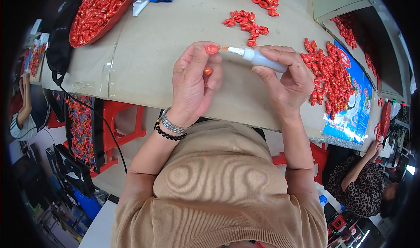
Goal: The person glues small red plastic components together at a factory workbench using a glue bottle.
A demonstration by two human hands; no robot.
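Note:
Between the thumb and fingers of my left hand (pixel 192 75) is a small red figure part (pixel 212 49), its rounded side up. A second red piece (pixel 208 71) sits lower, against the curled fingers of the same hand. My right hand (pixel 286 75) grips a pale plastic squeeze bottle (pixel 269 61) with a white neck and a thin amber tip. That tip reaches to the red figure part, touching it or very close. Both hands are above the beige tabletop (pixel 153 47), near its front edge.
A red basket (pixel 103 39) heaped with red pieces stands at the far left. Loose red figures (pixel 251 25) lie beyond my hands. More figures (pixel 328 77) pile up on a blue printed sheet (pixel 350 123) at right. A black cable (pixel 100 117) hangs at left. Another person (pixel 358 182) works at right.

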